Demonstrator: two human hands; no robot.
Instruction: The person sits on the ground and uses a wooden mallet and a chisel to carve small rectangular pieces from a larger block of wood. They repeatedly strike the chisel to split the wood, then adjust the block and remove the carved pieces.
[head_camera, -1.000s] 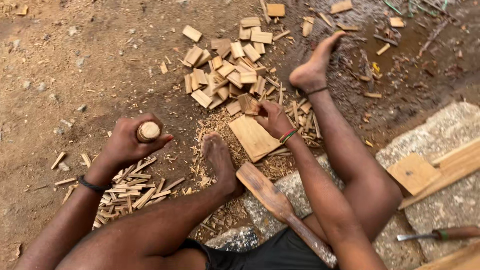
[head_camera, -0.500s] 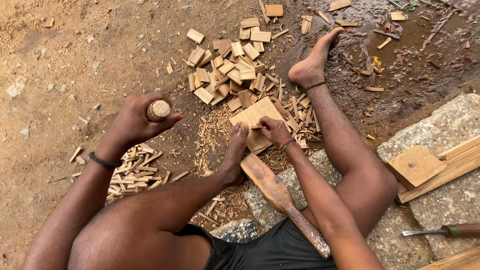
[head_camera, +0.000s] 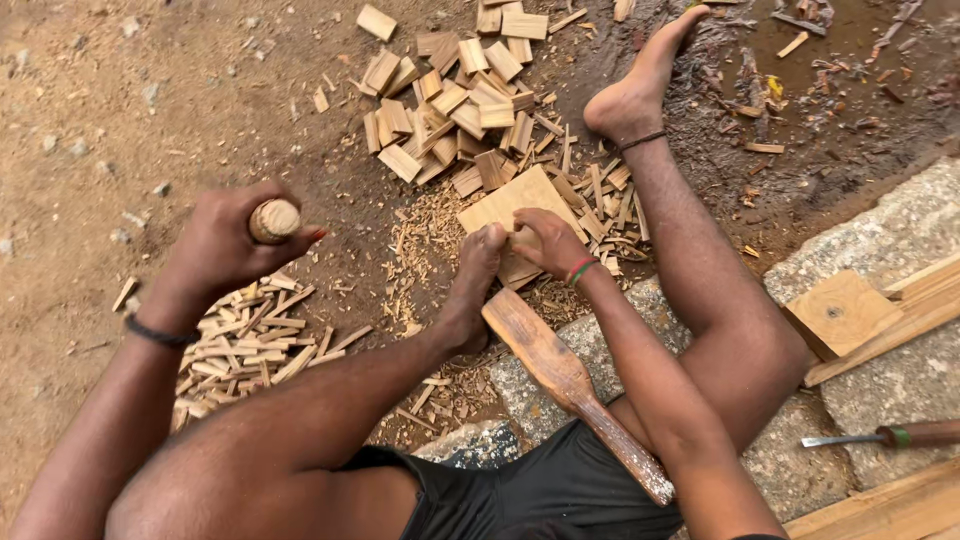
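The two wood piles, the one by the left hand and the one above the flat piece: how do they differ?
The pile of thin sticks holds narrow slivers; the pile of small blocks holds wider, flat rectangles. The sticks lie beside the left hand, the blocks beyond the flat wood piece under the right hand. Both are pale cut wood on dirt.

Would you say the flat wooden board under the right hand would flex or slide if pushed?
The board looks stiff: thick, flat-cut wood. It probably won't slide, since the right hand and a foot press it. Likely light, being small.
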